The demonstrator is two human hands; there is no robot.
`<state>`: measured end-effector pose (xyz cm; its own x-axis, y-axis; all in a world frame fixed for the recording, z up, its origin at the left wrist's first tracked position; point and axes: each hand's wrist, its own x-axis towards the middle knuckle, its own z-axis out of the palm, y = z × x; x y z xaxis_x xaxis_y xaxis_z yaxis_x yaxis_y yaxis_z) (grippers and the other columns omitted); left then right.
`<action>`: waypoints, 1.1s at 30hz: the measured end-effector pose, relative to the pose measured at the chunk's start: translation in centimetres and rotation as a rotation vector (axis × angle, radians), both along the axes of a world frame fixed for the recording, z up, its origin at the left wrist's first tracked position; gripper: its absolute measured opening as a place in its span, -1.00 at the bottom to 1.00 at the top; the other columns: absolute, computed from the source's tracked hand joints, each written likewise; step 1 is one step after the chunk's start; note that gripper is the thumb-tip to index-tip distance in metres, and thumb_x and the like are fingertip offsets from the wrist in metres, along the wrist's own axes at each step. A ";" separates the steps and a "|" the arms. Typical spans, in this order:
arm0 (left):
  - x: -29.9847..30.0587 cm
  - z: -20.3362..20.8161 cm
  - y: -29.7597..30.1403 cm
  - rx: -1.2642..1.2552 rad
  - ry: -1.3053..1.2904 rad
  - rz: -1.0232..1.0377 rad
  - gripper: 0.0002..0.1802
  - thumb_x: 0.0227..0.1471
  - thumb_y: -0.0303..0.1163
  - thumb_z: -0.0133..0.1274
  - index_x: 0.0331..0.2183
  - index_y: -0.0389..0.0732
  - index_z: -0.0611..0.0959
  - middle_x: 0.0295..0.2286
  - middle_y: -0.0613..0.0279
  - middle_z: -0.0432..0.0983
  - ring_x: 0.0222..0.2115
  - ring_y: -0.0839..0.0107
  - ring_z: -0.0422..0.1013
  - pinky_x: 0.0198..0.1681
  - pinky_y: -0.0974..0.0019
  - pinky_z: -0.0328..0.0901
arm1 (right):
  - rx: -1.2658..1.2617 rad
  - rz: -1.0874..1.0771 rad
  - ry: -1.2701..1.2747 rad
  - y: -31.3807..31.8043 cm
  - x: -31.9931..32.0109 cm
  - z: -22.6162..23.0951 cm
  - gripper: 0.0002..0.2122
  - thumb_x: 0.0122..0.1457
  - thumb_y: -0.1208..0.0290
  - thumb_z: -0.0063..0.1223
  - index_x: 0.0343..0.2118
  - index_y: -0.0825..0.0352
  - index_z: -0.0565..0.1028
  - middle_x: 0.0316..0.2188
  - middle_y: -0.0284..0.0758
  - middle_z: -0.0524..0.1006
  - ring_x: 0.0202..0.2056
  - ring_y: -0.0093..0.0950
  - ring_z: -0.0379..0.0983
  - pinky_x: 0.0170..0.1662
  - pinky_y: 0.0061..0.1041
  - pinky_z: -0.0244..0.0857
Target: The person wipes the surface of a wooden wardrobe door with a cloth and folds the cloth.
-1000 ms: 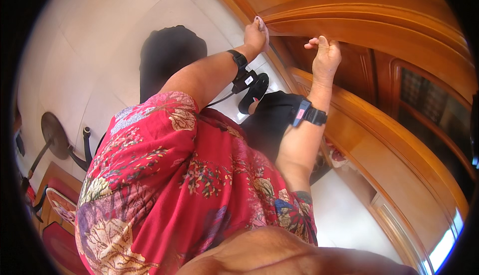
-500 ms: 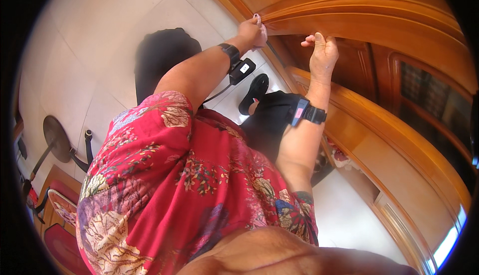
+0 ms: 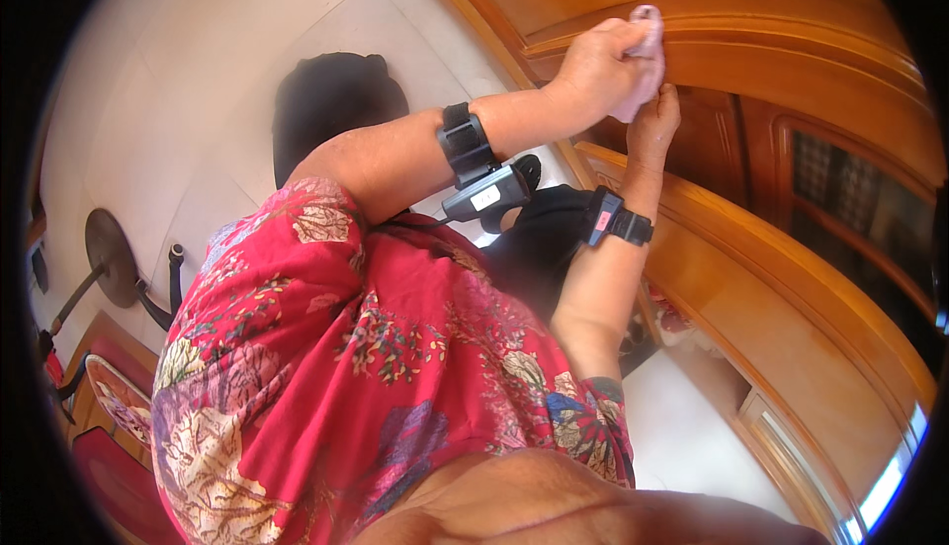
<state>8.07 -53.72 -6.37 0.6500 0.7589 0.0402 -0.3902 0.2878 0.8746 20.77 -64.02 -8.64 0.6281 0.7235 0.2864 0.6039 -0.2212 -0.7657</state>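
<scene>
My left hand (image 3: 605,69) reaches across to the wooden cabinet and is closed around a pale pink cloth (image 3: 647,66). The cloth lies against the moulded edge of a glossy orange-brown cabinet panel (image 3: 771,66). Right below it, my right hand (image 3: 652,125) is raised close to the panel's lower edge, with its fingers bent in. The cloth and my left hand partly cover those fingers, so what they grip, if anything, is hidden. Each forearm wears a black strap with a small device, the left device (image 3: 486,194) larger than the right one (image 3: 605,219).
Behind the panel stands more cabinet, with a dark glazed door (image 3: 840,179). A curved wooden ledge (image 3: 751,249) runs along my right side. Pale floor tiles (image 3: 198,71) lie to the left, with a round dark metal base (image 3: 112,256) and red seats (image 3: 119,476).
My left hand has slid to the right along the panel with the cloth, from the panel's left end to beside my right hand. My right hand has shifted slightly down and to the right.
</scene>
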 end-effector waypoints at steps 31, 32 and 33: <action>2.1 -11.3 1.2 -0.200 0.547 0.224 -0.79 0.10 -0.46 -0.05 -0.29 -0.24 0.66 -0.40 -0.15 0.58 -0.32 -0.04 0.52 -0.23 0.11 0.35 | -0.174 0.049 0.075 1.0 -2.8 5.4 -0.75 0.34 0.35 -0.04 -0.39 0.45 0.37 -0.50 -0.25 0.57 -0.50 -0.50 0.53 -0.29 -0.53 0.39; 2.4 -11.1 1.2 -0.198 0.545 0.228 -0.79 0.10 -0.46 -0.05 -0.29 -0.24 0.66 -0.40 -0.15 0.58 -0.32 -0.04 0.52 -0.23 0.11 0.35 | -0.183 0.067 0.091 0.9 -2.8 5.7 -0.77 0.32 0.37 -0.02 -0.39 0.45 0.38 -0.49 -0.26 0.57 -0.48 -0.51 0.53 -0.28 -0.54 0.39; 2.7 -11.8 1.4 -0.041 0.541 0.266 -0.81 0.07 -0.46 -0.04 -0.30 -0.25 0.64 -0.39 -0.15 0.57 -0.31 -0.06 0.51 -0.22 0.09 0.35 | -0.197 0.101 0.108 1.3 -2.9 5.7 -0.79 0.30 0.39 0.00 -0.39 0.45 0.39 -0.48 -0.27 0.57 -0.47 -0.51 0.53 -0.27 -0.54 0.38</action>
